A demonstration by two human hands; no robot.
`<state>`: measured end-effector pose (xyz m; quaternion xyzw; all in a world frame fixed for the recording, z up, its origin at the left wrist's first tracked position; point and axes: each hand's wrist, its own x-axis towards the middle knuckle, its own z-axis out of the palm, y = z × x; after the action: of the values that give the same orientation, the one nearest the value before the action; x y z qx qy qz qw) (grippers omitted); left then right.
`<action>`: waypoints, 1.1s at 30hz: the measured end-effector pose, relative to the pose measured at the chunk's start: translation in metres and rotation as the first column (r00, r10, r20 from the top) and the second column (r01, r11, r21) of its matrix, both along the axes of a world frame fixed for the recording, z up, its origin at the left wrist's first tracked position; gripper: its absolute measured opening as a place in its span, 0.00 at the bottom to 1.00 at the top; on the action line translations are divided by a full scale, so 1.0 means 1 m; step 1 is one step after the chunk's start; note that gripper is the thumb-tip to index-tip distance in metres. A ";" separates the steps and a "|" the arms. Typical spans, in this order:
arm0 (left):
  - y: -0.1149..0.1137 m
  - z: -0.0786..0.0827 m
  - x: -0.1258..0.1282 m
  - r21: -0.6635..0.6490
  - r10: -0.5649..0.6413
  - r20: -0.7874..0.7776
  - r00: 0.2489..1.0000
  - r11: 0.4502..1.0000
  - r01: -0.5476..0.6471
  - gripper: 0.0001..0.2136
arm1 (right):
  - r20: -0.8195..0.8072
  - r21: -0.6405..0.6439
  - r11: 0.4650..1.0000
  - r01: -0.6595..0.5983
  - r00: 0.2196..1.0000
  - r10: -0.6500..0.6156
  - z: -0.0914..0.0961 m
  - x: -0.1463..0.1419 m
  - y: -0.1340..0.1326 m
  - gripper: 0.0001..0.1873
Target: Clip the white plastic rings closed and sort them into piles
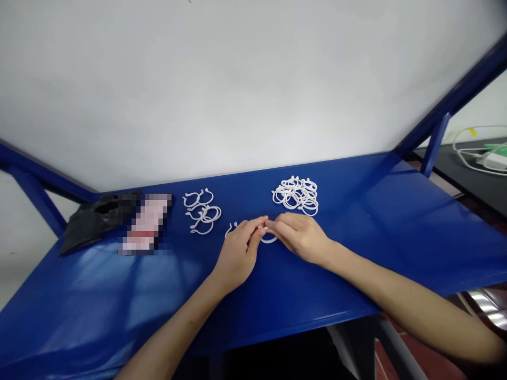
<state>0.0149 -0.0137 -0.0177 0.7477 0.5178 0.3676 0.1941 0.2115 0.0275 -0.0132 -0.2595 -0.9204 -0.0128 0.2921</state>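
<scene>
Both hands meet over the middle of the blue table, pinching one white plastic curtain ring (269, 240) between their fingertips. My left hand (240, 250) grips it from the left and my right hand (303, 236) from the right; the fingers hide the ring's upper part. Just left of my left hand, another white ring (228, 229) is partly covered by that hand. Farther left lies a loose group of opened rings (203, 214) with gaps between their knobbed ends. A denser pile of white rings (295, 195) sits beyond my right hand.
At the left of the blue table (317, 301) lie a black plastic bag (99, 216) and a blurred-out pink rectangular item (147, 221). A white wall panel (237, 89) rises behind. Blue frame bars (435, 142) stand at the sides; a white cable (475, 153) rests on a dark surface far right.
</scene>
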 end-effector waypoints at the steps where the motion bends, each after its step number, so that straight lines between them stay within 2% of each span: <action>1: 0.003 0.000 -0.003 0.031 0.019 -0.050 0.999 0.999 -0.017 0.15 | -0.004 -0.008 0.999 0.044 0.999 -0.044 0.002 0.002 0.004 0.14; 4: 0.013 -0.002 -0.017 0.135 0.140 -0.250 0.958 0.985 -0.108 0.18 | -0.032 -0.046 0.965 0.259 0.965 -0.261 0.009 0.015 0.021 0.14; 6: 0.018 -0.005 -0.028 0.159 0.214 -0.396 0.893 0.974 -0.163 0.17 | -0.038 -0.060 0.908 0.414 0.908 -0.416 0.011 0.029 0.033 0.14; 8: 0.022 -0.007 -0.039 0.143 0.238 -0.506 0.829 0.971 -0.192 0.16 | -0.026 -0.065 0.858 0.509 0.859 -0.512 0.012 0.044 0.045 0.14; 10: 0.023 -0.008 -0.046 0.124 0.239 -0.573 0.784 0.971 -0.205 0.17 | -0.002 -0.071 0.837 0.542 0.839 -0.544 0.011 0.056 0.053 0.14; 13: 0.024 -0.009 -0.051 0.110 0.223 -0.602 0.766 0.974 -0.197 0.15 | 0.074 -0.044 0.830 0.556 0.830 -0.553 0.009 0.065 0.060 0.13; 17: 0.025 -0.009 -0.050 0.112 0.214 -0.588 0.780 0.977 -0.183 0.12 | 0.153 0.035 0.799 0.601 0.786 -0.598 0.004 0.068 0.062 0.13; 21: 0.027 -0.008 -0.048 0.154 0.246 -0.508 0.826 0.969 -0.194 0.11 | 0.148 0.055 0.791 0.609 0.779 -0.610 0.008 0.064 0.059 0.15; 23: 0.027 -0.004 -0.046 0.170 0.250 -0.447 0.859 0.966 -0.193 0.10 | 0.090 0.044 0.808 0.587 0.803 -0.589 0.013 0.057 0.053 0.15; 25: 0.025 0.000 -0.043 0.194 0.238 -0.368 0.899 0.965 -0.177 0.09 | 0.006 0.010 0.854 0.521 0.854 -0.521 0.018 0.047 0.043 0.15; 28: 0.020 0.005 -0.034 0.238 0.209 -0.243 0.947 0.960 -0.150 0.08 | -0.105 -0.112 0.950 0.291 0.947 -0.302 0.020 0.028 0.023 0.13; 29: 0.018 0.006 -0.031 0.254 0.196 -0.211 0.958 0.957 -0.140 0.08 | -0.133 -0.162 0.967 0.197 0.967 -0.219 0.018 0.022 0.016 0.13; 31: 0.013 0.007 -0.023 0.284 0.156 -0.170 0.973 0.953 -0.103 0.09 | -0.158 -0.277 0.960 0.038 0.984 -0.084 0.012 0.010 0.004 0.16; 33: 0.009 0.006 -0.017 0.306 0.114 -0.149 0.982 0.950 -0.064 0.09 | -0.195 -0.400 0.915 -0.047 0.980 -0.035 0.006 0.001 -0.004 0.17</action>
<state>-0.0023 -0.0049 -0.0114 0.7720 0.5036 0.3873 0.0182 0.2126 0.0232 -0.0074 -0.3114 -0.8704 0.2035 0.3227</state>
